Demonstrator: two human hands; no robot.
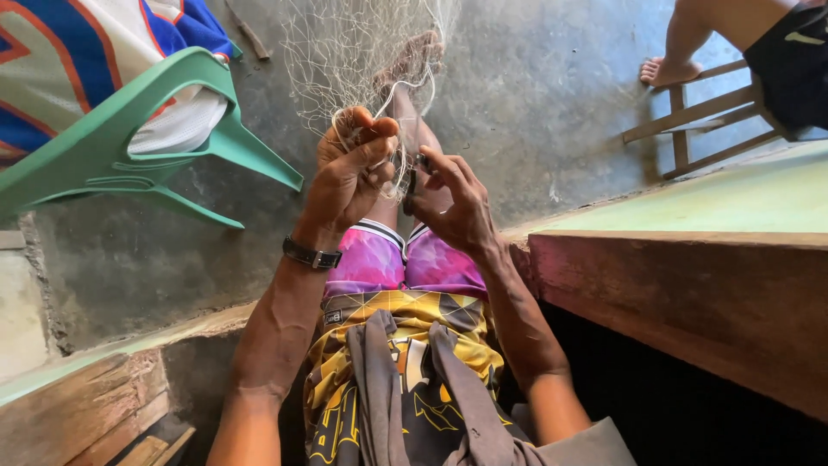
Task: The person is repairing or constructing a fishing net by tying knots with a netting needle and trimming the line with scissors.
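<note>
A fine pale fishing net [362,52] hangs in front of me and stretches away over my legs toward my foot. My left hand [349,168] is raised with thumb and fingers pinched on strands of the net. Close beside it, my right hand [448,203] grips a small dark tool, likely a netting needle [412,183], pressed against the same bit of mesh. A dark watch [310,255] sits on my left wrist. I sit in pink shorts and a yellow patterned shirt.
A green plastic chair [147,129] with a person in a blue, white and red shirt is at the upper left. Another person's leg and foot [668,65] rest by a wooden stool [707,112] at the upper right. A wooden ledge [690,285] runs along my right.
</note>
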